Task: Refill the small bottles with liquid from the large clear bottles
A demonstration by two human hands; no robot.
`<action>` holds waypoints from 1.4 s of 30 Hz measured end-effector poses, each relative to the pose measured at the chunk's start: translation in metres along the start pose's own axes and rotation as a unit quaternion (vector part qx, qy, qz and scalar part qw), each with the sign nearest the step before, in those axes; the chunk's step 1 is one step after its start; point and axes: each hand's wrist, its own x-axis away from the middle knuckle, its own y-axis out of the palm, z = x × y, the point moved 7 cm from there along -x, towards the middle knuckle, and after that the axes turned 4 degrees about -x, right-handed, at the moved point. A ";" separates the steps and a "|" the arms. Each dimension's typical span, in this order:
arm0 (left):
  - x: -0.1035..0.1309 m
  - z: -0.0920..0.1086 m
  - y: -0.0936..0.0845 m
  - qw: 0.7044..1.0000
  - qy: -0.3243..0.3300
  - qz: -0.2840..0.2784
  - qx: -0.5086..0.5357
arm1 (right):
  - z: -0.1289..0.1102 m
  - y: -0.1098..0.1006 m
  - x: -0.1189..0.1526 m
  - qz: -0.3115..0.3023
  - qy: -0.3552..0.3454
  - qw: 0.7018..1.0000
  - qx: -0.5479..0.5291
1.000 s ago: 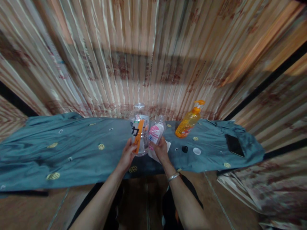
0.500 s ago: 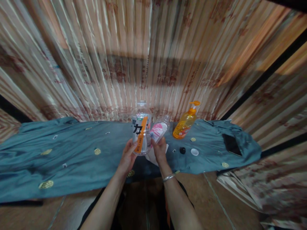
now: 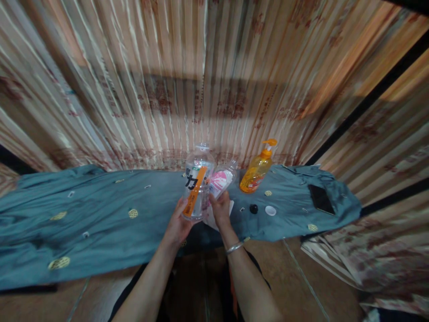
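So the person's left hand (image 3: 177, 226) has its fingers closed around the bottom part of a big clear bottle (image 3: 198, 190), the one with the white label and the orange stripe. Thumb's on the near side, and the bottle's neck points up and away from those fingers, leaning slightly right.

Just to the right of that, the right hand (image 3: 221, 211) has its fingers wrapped around the lower end of a smaller clear bottle (image 3: 221, 180) with a pink and white label. That one tilts more, its neck sticking up past the fingers and off to the right. The two bottles sit side by side between the hands; can't tell from here if they're actually touching.

Something white and flat, paper or cloth maybe (image 3: 211, 222), pokes out under the right fingers. Beyond those fingers and to the right, there's an orange pump bottle (image 3: 256, 174) standing on the table (image 3: 100, 214). Right of the same fingers, a little black cap (image 3: 254, 209) and a white round piece (image 3: 270, 210) lie near each other, and a dark phone-like slab (image 3: 321, 199) is well farther right.
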 end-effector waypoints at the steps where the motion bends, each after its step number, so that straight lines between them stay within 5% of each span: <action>1: 0.001 0.000 0.000 1.000 -0.007 -0.001 0.003 | -0.001 0.000 0.001 -0.005 -0.002 1.000 0.000; 25: 0.011 -0.014 -0.002 0.996 -0.086 -0.019 0.032 | -0.028 -0.014 0.010 -0.073 -0.022 0.997 0.002; 35: 0.016 0.015 -0.015 0.997 -0.060 0.048 0.002 | -0.034 -0.054 -0.006 -0.040 -0.031 0.979 0.198; 42: 0.020 0.033 -0.023 0.996 -0.025 0.085 0.005 | -0.023 -0.060 -0.004 -0.070 -0.027 0.976 0.205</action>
